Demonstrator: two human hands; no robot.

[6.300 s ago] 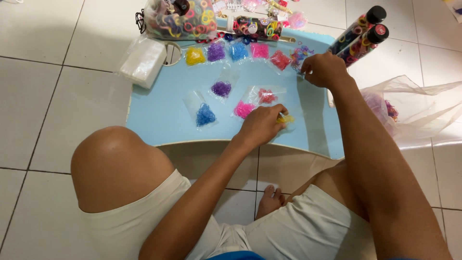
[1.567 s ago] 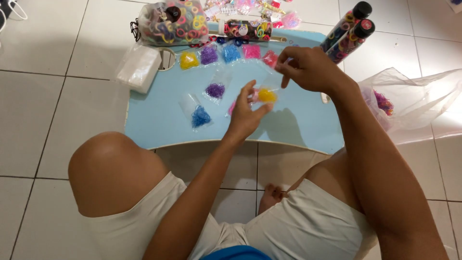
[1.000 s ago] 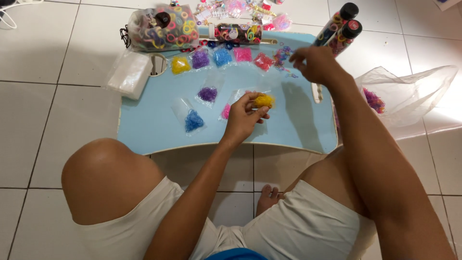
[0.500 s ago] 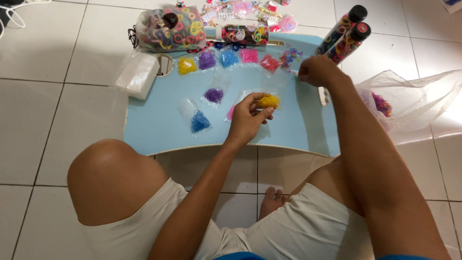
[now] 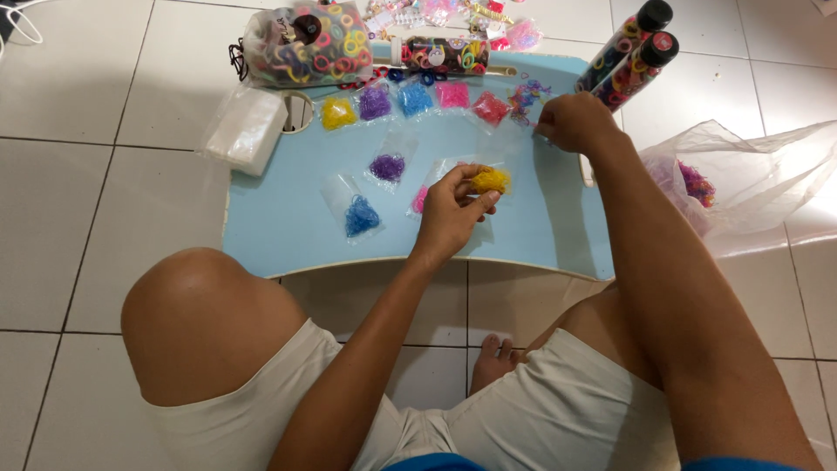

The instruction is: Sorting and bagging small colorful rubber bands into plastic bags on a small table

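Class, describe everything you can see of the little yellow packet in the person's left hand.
The yellow packet is a small clear plastic bag holding a clump of tiny yellow bands. It is pinched between the fingertips of the left hand, raised just above the light blue table, close to a pink packet. Whether it is sealed cannot be told.

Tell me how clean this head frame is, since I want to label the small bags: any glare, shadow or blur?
Head view: even, soft indoor light; sharp across the blue table. The left hand casts a faint shadow beside the yellow band bag. The right hand looks crisp. Mild sheen on the clear plastic bag and floor tiles; slight wide-angle bowing at the edges.
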